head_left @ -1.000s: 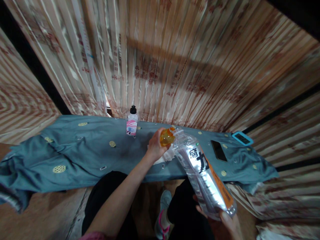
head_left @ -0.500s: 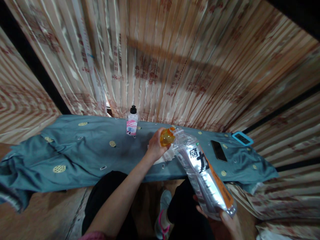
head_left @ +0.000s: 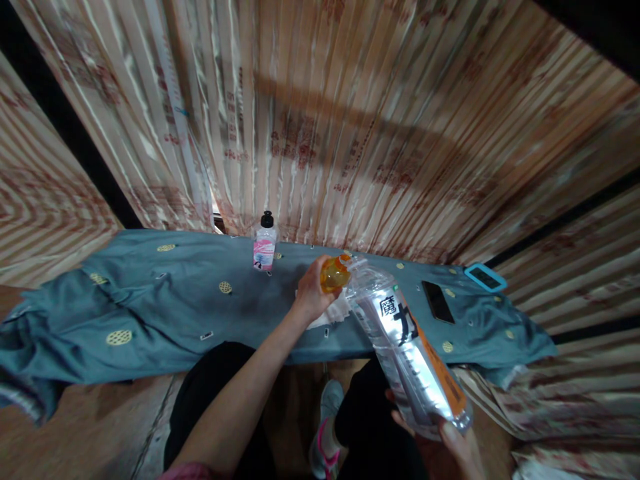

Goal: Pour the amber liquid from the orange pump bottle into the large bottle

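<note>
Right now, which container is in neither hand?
The pink-labelled bottle with the black cap, standing on the cloth; the left hand holds the amber container, the right hand the silver-labelled bottle.

Black trousers point(head_left: 213, 377); pink sleeve point(head_left: 187, 472); pale shoe point(head_left: 331, 399), perhaps pink-trimmed.

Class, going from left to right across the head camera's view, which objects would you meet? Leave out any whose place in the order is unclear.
Pink-labelled bottle with a black cap → small orange container → large clear bottle → blue-framed device
</note>
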{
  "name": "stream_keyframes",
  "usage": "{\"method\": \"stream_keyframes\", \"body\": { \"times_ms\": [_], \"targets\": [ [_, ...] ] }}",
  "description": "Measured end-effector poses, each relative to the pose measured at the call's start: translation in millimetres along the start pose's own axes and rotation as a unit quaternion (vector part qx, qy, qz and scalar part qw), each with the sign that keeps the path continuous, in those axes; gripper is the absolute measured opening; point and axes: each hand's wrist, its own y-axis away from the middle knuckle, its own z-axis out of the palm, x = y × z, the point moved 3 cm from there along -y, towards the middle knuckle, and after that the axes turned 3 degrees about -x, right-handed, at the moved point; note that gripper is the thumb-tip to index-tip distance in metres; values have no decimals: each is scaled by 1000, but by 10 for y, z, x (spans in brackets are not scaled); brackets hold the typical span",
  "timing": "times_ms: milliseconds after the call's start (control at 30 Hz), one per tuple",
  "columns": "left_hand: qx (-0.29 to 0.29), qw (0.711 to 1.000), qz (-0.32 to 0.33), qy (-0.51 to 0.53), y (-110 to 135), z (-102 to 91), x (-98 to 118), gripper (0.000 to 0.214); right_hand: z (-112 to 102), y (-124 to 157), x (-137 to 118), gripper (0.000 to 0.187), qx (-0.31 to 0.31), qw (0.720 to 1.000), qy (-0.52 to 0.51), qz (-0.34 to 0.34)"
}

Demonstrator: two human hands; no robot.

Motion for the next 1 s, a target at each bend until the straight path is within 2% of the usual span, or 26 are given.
{"method": "stream_keyframes", "body": {
  "times_ms": [133,433,833,1000],
  "targets": [
    [3,1000,-1,2,-6,-6,2,66,21,2,26,48,-10,1000,-9,0],
    [-2,1000,-7,1,-10,-9,9,66,14,-1,79,39,-22,1000,-13,3],
    [1,1000,-14,-15,-37,-11,-15,67,34,30,158,49,-13,999,-40,11],
    [1,1000,-6,-20,-40,-21,-18,66,22,11,199,51,-4,996,-76,37]
  ]
}}
